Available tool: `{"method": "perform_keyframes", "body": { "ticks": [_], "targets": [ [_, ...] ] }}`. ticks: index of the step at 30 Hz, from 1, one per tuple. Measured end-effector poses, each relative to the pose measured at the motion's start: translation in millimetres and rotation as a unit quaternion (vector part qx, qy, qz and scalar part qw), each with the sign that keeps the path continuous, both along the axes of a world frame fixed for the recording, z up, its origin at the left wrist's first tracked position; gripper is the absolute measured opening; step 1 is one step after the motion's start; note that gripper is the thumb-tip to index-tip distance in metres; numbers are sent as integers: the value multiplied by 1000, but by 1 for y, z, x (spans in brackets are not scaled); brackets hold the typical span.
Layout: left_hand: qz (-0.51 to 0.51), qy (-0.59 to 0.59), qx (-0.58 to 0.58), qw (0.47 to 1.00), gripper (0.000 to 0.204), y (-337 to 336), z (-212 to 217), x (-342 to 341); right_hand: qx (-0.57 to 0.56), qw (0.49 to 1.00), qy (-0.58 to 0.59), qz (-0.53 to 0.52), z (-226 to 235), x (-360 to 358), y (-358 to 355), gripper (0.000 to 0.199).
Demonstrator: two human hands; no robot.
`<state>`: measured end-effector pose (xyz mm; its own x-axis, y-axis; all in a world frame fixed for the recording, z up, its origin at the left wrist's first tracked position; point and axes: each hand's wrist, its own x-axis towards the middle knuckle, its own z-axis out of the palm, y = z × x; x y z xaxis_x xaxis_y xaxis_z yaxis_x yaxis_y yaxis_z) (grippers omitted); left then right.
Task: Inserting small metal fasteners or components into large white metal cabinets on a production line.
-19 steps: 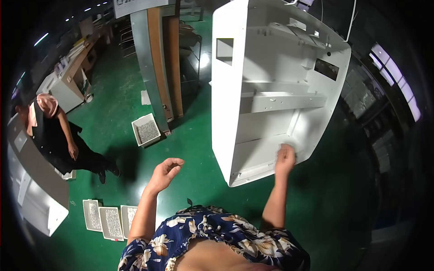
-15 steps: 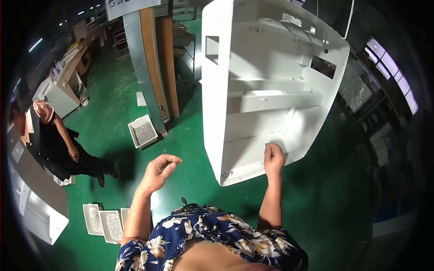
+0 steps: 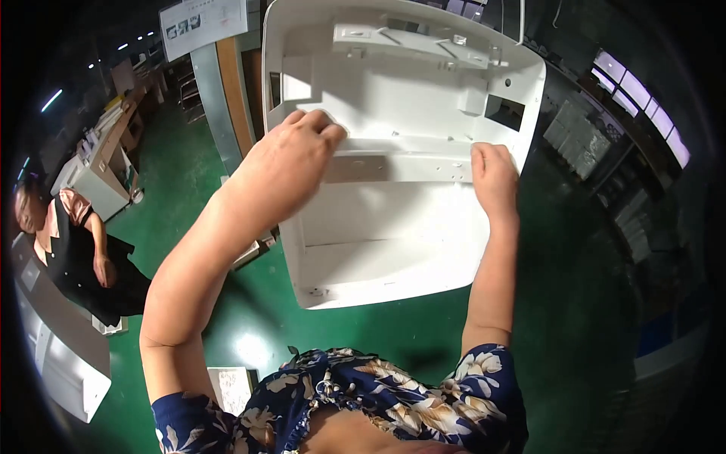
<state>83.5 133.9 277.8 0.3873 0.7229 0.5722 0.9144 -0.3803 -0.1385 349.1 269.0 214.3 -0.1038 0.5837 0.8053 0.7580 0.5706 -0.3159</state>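
The large white plastic housing (image 3: 401, 219) fills the view from centre to twelve o'clock. The left hand (image 3: 291, 163) grips its inner cross shelf (image 3: 401, 163) at ten o'clock, while the right hand (image 3: 495, 178) grasps the same shelf at two o'clock.

A co-worker (image 3: 72, 242) stands on the green floor (image 3: 590, 318).

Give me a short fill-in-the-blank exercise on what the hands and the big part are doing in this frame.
1. Both hands rest on a large moulded housing whose colour is ____.
2. The left hand and the right hand both lie on the ____ that crosses the housing's inside.
3. The floor under the housing is painted ____.

Missing words: white; horizontal ledge; green
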Motion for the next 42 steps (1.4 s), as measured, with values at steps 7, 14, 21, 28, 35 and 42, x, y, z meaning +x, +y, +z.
{"method": "perform_keyframes", "body": {
  "ticks": [7,14,21,28,35,42],
  "targets": [
    [106,31,-115,987,21,23,-3,-6,-62,993,-86,51,11,1,18,17],
    [128,-27,-177,975,13,41,-2,6,-90,986,-119,70,5,7,45,26],
    [161,-55,-141,975,11,42,4,16,-32,988,-59,138,-2,-5,74,22],
    [218,-41,-120,968,10,37,-1,25,-59,979,-71,183,-1,-16,94,21],
    [270,-54,-105,955,12,38,-9,28,-43,972,-63,224,-3,-21,107,22],
    [277,-66,-103,953,15,37,-12,20,-32,968,-79,235,1,-29,112,23]
  ]
}}
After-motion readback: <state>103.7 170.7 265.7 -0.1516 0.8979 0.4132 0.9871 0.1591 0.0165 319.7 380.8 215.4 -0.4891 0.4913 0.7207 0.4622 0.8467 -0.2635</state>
